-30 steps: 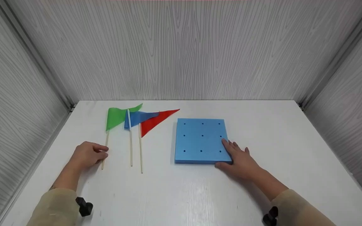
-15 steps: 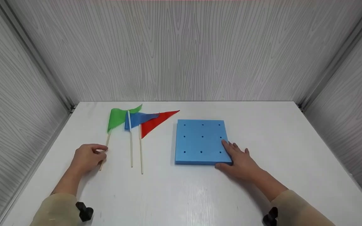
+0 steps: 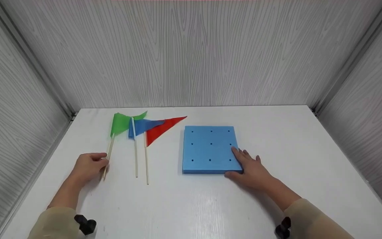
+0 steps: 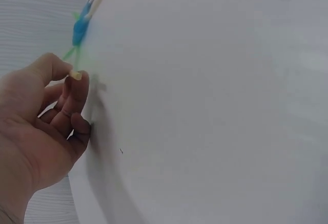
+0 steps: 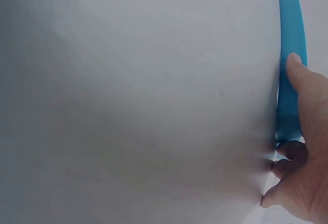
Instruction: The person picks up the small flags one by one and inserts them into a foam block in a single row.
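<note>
Green flag (image 3: 120, 122) on white table (image 3: 191, 205), left of blue flag (image 3: 143, 126) and red flag (image 3: 161, 128). Left hand (image 3: 88, 166) pinches its stick's near end, stick tilted off table. Right hand (image 3: 250, 169), fingers flat, presses near right corner of foam board (image 3: 207, 146), thumb against edge.

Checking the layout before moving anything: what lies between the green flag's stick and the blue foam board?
In the head view, the blue flag and red flag, sticks side by side, lie between the green flag and blue foam board.
</note>
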A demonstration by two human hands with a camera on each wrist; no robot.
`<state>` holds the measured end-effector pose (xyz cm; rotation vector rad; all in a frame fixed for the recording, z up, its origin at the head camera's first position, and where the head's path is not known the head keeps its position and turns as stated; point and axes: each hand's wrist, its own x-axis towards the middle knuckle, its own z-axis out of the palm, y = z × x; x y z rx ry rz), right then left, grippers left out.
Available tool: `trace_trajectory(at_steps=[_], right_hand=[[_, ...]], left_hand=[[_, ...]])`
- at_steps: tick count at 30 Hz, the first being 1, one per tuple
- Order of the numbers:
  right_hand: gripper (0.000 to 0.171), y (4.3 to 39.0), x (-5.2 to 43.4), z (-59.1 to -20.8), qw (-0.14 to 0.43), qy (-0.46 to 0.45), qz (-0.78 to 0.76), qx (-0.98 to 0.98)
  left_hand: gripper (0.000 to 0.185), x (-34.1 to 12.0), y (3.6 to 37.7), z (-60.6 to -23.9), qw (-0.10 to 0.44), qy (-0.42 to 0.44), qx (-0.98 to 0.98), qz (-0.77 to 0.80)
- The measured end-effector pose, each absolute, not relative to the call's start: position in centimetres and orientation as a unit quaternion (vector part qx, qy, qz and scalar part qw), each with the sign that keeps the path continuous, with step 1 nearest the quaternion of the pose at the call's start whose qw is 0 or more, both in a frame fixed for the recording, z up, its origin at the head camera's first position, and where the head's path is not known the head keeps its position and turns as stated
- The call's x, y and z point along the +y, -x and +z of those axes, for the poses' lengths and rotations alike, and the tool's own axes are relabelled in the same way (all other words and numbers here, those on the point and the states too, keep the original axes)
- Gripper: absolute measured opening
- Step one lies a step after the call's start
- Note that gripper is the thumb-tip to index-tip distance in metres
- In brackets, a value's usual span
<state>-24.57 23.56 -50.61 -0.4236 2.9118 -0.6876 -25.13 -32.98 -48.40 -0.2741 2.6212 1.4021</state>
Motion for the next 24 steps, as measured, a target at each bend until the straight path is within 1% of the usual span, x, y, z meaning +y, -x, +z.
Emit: trace_trajectory(at_steps=[5, 10, 18, 24], right_hand=[[0.103, 24.6, 23.5, -50.5, 0.065, 0.137, -0.228, 0.962], [0.104, 24.7, 23.4, -50.6, 0.071, 0.128, -0.225, 0.963], [0.103, 24.7, 23.4, -50.8, 0.057, 0.139, -0.218, 0.964], [0.102, 24.6, 23.5, -50.6, 0.056, 0.141, -0.221, 0.963]], left_hand=[[0.044, -32.4, 25.3, -47.8, 0.104, 0.110, 0.850, 0.505], [0.044, -31.8, 25.6, -47.1, 0.110, 0.119, 0.843, 0.513], [0.044, -30.7, 25.9, -45.6, 0.085, 0.082, 0.829, 0.547], [0.042, -28.7, 26.2, -44.0, 0.068, 0.072, 0.827, 0.554]])
